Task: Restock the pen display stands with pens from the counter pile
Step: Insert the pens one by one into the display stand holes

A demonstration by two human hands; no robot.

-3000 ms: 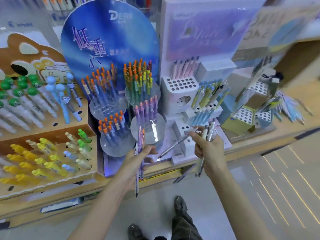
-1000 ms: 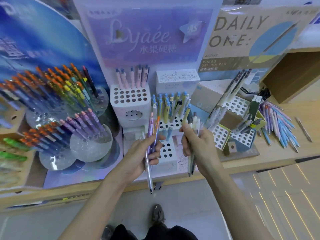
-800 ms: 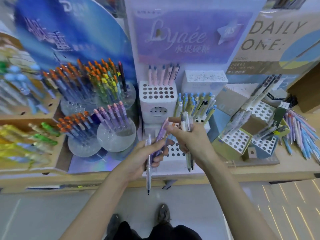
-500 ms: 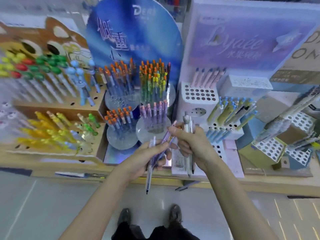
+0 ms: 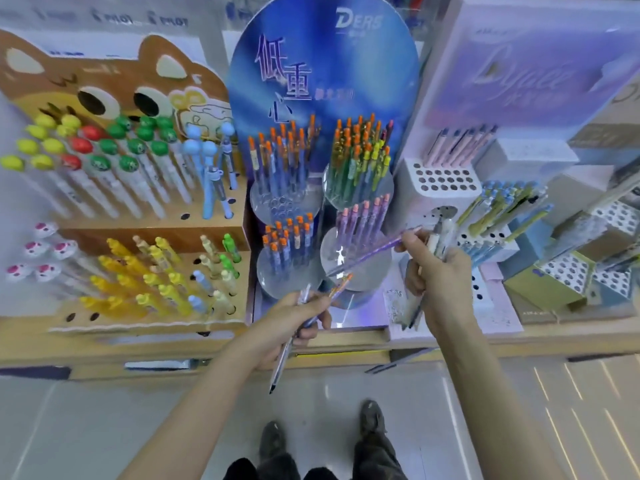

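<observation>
Since the next move comes down to one pen and one holder, that's where I'd look. Everything here is placed off the purple tier (image 5: 375, 277), the clear round disc low on the blue stand (image 5: 322, 81) where the lilac pens (image 5: 363, 220) are standing.

The right hand (image 5: 440, 271) sits just to the right of that tier, at about the same height. Thumb and forefinger pinch the purple pen (image 5: 370, 252) by one end, and the other fingers are wrapped round a pale bundle (image 5: 441, 237). That pen runs from the fingertips down and leftwards, lying almost flat across the front of the tier, with its free end near the tier's left edge. It's too blurry to tell which end is the writing tip.

The left hand (image 5: 294, 323) is below the tier, closer to the person, with its fingers curled round a few mixed pens (image 5: 285, 355). One orange-capped pen pokes up toward the tier.

My read is that the right hand is nearer and already has the matching colour, so it's the one to place. The catch is the axis: the stocked pens stand nearly upright, so this one has to swing up on end before dropping into a hole. Glare on the disc hides which holes are free. The counter pile isn't in shot.
</observation>
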